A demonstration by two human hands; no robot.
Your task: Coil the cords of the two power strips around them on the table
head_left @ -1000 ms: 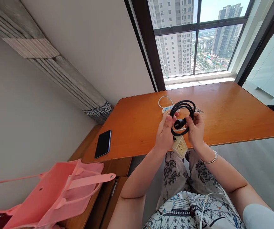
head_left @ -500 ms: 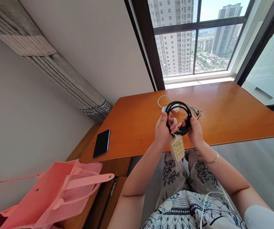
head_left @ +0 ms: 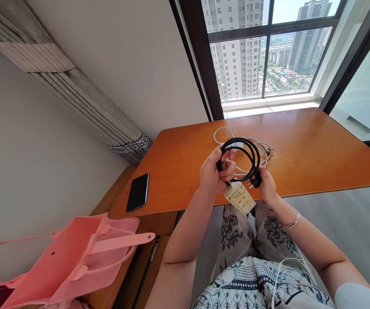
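A coiled black cable (head_left: 243, 141) is held up over the front part of the wooden table. My left hand (head_left: 215, 171) is closed around the left side of the coil. Against the coil's lower right, my right hand (head_left: 267, 184) pinches the black plug (head_left: 255, 180), whose metal prongs point left. Below my left hand hangs a cream-coloured power strip (head_left: 240, 198) with a yellowish face, tilted at the table's front edge. Behind the coil, a white cable (head_left: 265, 150) lies loosely looped on the table, partly hidden by the coil.
A black phone (head_left: 137, 193) lies at the left end of the table (head_left: 175, 171). An open pink bag (head_left: 84, 257) stands at the lower left on a lower wooden surface. Beyond the table are a window and a gathered curtain (head_left: 101, 116).
My left hand has moved slightly left, and the coil looks wider. My right hand has shifted lower and now grips the plug. The power strip has swung to a more slanted angle.
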